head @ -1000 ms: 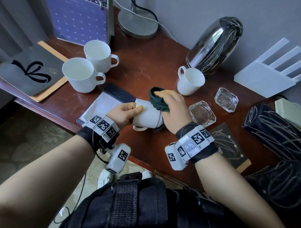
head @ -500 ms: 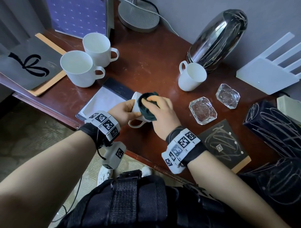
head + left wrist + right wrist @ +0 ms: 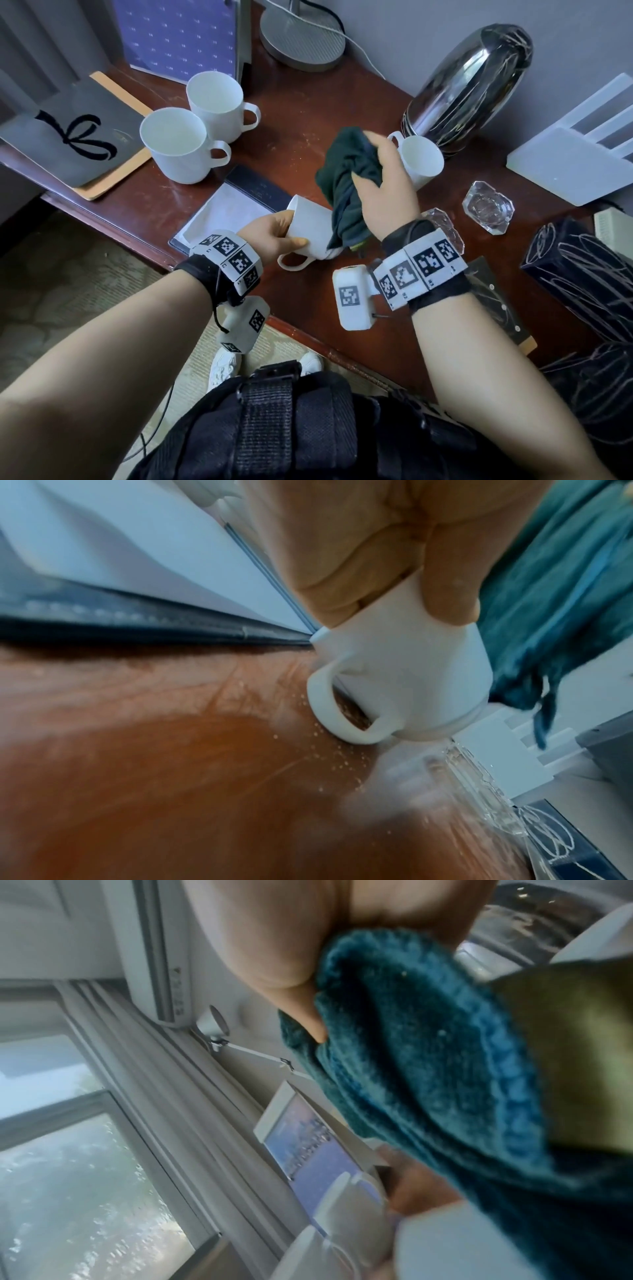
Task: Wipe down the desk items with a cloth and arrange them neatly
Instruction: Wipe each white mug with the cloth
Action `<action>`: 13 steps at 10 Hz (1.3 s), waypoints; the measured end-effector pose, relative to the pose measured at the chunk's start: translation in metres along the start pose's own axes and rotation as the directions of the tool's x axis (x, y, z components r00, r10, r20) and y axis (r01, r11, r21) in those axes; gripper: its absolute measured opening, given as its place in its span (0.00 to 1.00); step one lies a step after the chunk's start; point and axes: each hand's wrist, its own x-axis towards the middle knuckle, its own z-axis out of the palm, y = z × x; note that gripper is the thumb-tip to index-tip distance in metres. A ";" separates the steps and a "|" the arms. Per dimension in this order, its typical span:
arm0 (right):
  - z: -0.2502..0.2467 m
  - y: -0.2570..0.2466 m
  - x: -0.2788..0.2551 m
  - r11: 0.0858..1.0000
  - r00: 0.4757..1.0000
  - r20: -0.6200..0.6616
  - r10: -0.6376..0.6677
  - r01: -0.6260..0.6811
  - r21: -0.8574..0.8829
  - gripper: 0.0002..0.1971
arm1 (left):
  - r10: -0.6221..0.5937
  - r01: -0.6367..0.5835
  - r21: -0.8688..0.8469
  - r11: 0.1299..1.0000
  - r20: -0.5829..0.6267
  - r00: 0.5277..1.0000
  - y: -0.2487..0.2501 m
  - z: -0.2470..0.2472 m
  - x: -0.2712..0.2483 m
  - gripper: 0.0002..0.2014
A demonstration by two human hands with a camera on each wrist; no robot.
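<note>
My left hand [image 3: 277, 233] grips a white mug [image 3: 310, 231] tipped on its side just above the desk, handle [image 3: 294, 264] pointing down toward me. In the left wrist view the thumb and fingers [image 3: 448, 588] wrap the mug [image 3: 411, 674] near its rim. My right hand [image 3: 383, 185] holds a dark teal cloth [image 3: 349, 185] bunched up, raised over the mug's base end; the cloth's lower tail hangs against the mug. The right wrist view shows the thumb pinching the cloth [image 3: 428, 1069].
Two white mugs [image 3: 178, 144] stand at the back left beside a grey card with a bow [image 3: 75, 137]. A third mug [image 3: 419, 161] stands by a chrome vessel [image 3: 469, 89]. Two glass dishes [image 3: 488, 207], a notepad [image 3: 229, 212], black boxes [image 3: 582, 274] and a white rack [image 3: 575, 150] surround.
My right hand has lifted the cloth up and away from the mug's mouth, toward the back right. The left hand has turned the mug so its mouth faces left.
</note>
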 end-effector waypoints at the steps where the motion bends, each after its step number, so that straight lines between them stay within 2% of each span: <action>1: -0.007 -0.021 0.003 0.932 0.996 -0.094 0.005 0.030 0.362 0.20 | -0.023 0.024 0.035 0.999 -0.019 1.000 0.002 0.002 -0.002 0.11; 2: -0.008 -0.019 0.011 0.962 0.998 -0.064 0.005 0.012 0.272 0.22 | -0.086 0.148 0.298 0.943 -0.212 0.973 0.006 0.005 0.002 0.16; 3: 0.015 0.010 0.003 0.945 0.972 0.227 0.061 0.016 -0.326 0.25 | -0.142 0.269 0.529 0.805 -0.269 0.953 0.004 -0.001 0.004 0.19; 4: 0.039 0.023 -0.018 0.849 0.913 0.375 0.161 0.066 -0.524 0.30 | -0.131 0.234 0.595 0.769 -0.210 0.969 -0.006 -0.004 0.005 0.21; 5: 0.048 0.025 -0.020 0.739 0.928 0.359 0.095 0.176 -0.650 0.27 | -0.102 0.204 0.598 0.775 -0.201 0.974 -0.009 -0.005 0.003 0.20; 6: 0.047 0.036 -0.016 0.762 0.941 0.332 0.061 0.171 -0.624 0.23 | -0.094 0.197 0.471 0.860 -0.234 0.968 -0.010 -0.006 0.002 0.04; 7: 0.027 0.055 -0.002 0.878 0.942 0.259 0.213 -0.069 -0.473 0.19 | -0.045 0.063 0.154 0.986 -0.116 0.992 -0.011 -0.003 -0.004 0.08; 8: 0.007 0.072 0.007 0.807 0.908 0.229 0.350 -0.168 -0.566 0.19 | -0.010 0.018 0.132 0.991 -0.064 0.998 -0.014 -0.003 -0.003 0.08; 9: -0.007 0.064 0.015 0.857 0.972 0.075 0.225 -0.160 -0.490 0.19 | 0.008 -0.005 0.144 0.990 -0.020 1.000 -0.012 -0.002 -0.002 0.14; 10: -0.001 0.034 0.006 0.925 0.996 0.086 -0.032 0.062 -0.375 0.23 | 0.014 -0.012 0.202 0.979 -0.008 1.000 -0.009 -0.001 -0.002 0.17; 11: 0.028 0.025 -0.019 0.816 0.936 0.348 -0.058 0.245 -0.523 0.26 | 0.009 -0.006 0.326 0.945 -0.007 1.000 -0.009 -0.005 0.000 0.07; 12: 0.034 0.038 -0.026 0.779 0.938 0.346 0.018 0.204 -0.593 0.27 | 0.025 -0.015 0.351 0.936 -0.022 0.999 -0.010 -0.007 -0.002 0.07; 13: 0.020 0.051 -0.014 0.831 0.938 0.286 0.194 -0.002 -0.557 0.27 | 0.013 -0.009 0.307 0.952 -0.008 1.000 -0.014 -0.007 -0.004 0.15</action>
